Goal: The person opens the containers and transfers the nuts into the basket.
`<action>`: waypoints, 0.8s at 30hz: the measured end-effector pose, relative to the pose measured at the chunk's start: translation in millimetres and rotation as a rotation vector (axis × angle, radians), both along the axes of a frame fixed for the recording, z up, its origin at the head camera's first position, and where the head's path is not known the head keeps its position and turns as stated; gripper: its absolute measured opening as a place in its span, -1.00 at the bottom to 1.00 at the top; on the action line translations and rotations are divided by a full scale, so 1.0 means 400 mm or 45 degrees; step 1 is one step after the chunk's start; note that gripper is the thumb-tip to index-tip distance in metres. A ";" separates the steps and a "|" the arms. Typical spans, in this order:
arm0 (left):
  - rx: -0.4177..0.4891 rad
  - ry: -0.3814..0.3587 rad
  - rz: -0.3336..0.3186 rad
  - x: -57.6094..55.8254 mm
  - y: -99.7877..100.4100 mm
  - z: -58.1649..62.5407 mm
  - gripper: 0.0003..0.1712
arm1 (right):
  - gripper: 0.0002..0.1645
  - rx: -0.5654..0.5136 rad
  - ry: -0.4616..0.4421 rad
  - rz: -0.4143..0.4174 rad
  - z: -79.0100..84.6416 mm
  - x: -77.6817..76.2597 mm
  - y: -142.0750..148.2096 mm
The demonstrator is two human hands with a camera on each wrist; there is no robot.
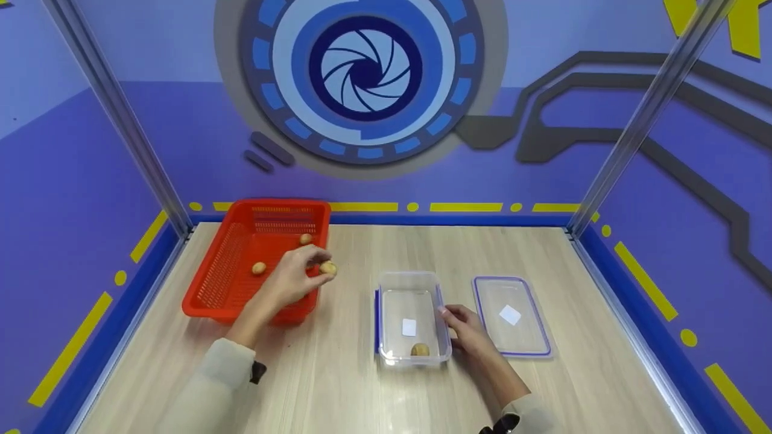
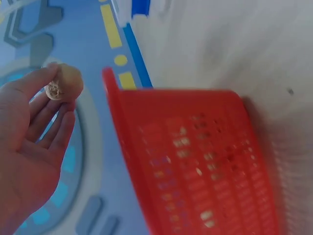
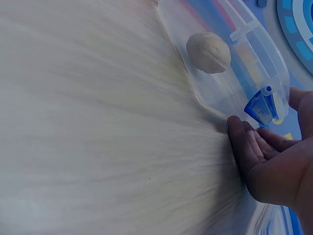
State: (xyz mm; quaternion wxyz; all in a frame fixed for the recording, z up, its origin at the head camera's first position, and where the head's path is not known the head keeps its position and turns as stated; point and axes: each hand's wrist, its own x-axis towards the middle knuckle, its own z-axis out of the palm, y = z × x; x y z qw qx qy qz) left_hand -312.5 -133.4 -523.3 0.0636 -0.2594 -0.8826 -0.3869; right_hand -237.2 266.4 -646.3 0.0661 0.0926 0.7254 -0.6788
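Observation:
My left hand (image 1: 289,280) pinches a walnut (image 1: 328,268) between thumb and fingertips, just beyond the right rim of the red basket (image 1: 271,244). Two other walnuts lie in that basket, one near its middle (image 1: 259,268) and one toward the back right (image 1: 306,239). In the left wrist view the held walnut (image 2: 71,83) shows a rough, fibrous end. My right hand (image 1: 470,331) holds the right side of a clear plastic container (image 1: 410,280), thumb at the rim and fingers outside by the blue latch (image 3: 262,108). One walnut (image 1: 420,349) sits inside at its near end.
A clear lid (image 1: 512,340) with a blue-purple edge lies flat to the right of the container. Printed panels (image 1: 386,187) enclose the wooden tabletop (image 1: 338,374) at the back and both sides, with metal posts at the back corners.

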 end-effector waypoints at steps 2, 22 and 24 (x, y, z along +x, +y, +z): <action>0.015 0.003 0.037 -0.012 -0.017 -0.009 -0.58 | -0.39 0.001 -0.005 0.000 0.002 0.002 -0.001; 0.070 -0.086 0.443 -0.083 -0.123 -0.136 -0.53 | -0.38 -0.044 -0.007 -0.011 0.008 0.000 -0.008; 0.065 -0.098 0.442 -0.085 -0.124 -0.137 -0.53 | -0.37 -0.040 -0.013 -0.011 0.007 -0.001 -0.008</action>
